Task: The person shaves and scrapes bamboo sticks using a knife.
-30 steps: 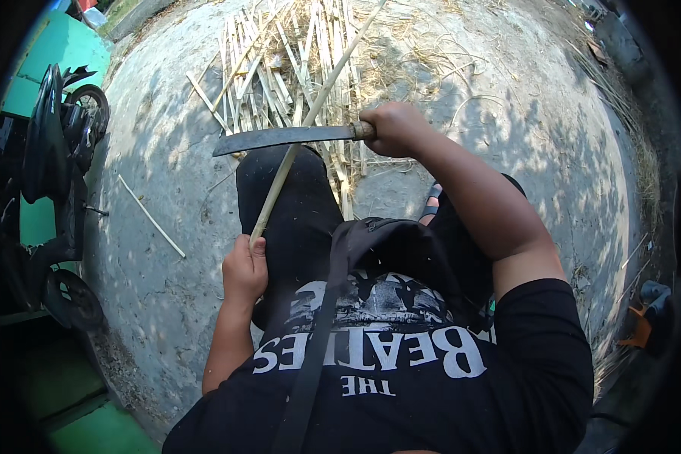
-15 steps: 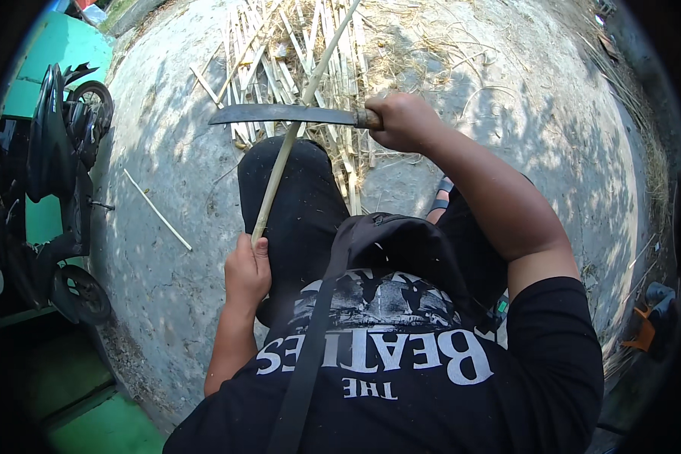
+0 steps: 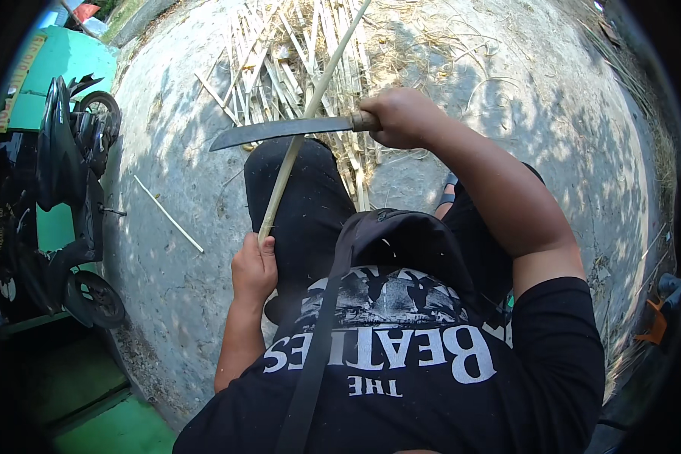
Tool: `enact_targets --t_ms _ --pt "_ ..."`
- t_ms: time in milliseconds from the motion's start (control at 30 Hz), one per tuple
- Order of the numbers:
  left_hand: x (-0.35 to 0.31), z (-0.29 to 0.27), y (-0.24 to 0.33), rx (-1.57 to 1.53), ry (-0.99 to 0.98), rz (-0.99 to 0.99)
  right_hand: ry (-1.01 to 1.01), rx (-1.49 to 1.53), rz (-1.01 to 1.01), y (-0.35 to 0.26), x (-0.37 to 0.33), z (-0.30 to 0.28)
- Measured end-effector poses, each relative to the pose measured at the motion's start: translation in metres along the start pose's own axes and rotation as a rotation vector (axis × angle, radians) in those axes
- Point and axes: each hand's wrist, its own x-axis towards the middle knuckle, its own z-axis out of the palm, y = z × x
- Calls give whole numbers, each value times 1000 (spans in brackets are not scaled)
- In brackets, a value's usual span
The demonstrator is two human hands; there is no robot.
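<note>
My left hand (image 3: 254,268) is closed around the near end of a long pale strip, apparently bamboo (image 3: 281,178). The strip slants up and away over my left knee toward the far edge of the view. In my right hand (image 3: 401,119) is the wooden handle of a machete (image 3: 280,132). Its long dark blade points left and lies across the strip just above my knee (image 3: 299,163). The blade appears to touch the strip, though the exact contact is hard to make out.
Beyond my knees, many cut strips (image 3: 280,76) lie heaped on the concrete ground (image 3: 170,219), with curly shavings (image 3: 469,53) to their right. A single strip (image 3: 168,213) lies at left. A dark motorbike (image 3: 76,197) stands at far left. Orange and grey items (image 3: 654,321) are at far right.
The machete's tip has dipped a little, so the blade tilts more. Both hands keep their grip. The whole view has shifted slightly.
</note>
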Motion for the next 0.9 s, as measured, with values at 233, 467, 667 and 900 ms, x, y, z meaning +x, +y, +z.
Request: enact_targets --t_ms 233,467,667,900 --pt "0 -2 2 43 33 -4 -24 138 334 54 10 -7" --pt "-1 -18 -1 -53 -152 -41 -194 -92 9 -13 -1 -16" --pt "-11 -27 -11 -510 -373 -262 -105 160 314 40 2 -5" --pt "-7 -31 -13 -684 -496 -441 -72 -17 -34 -1 0 9"
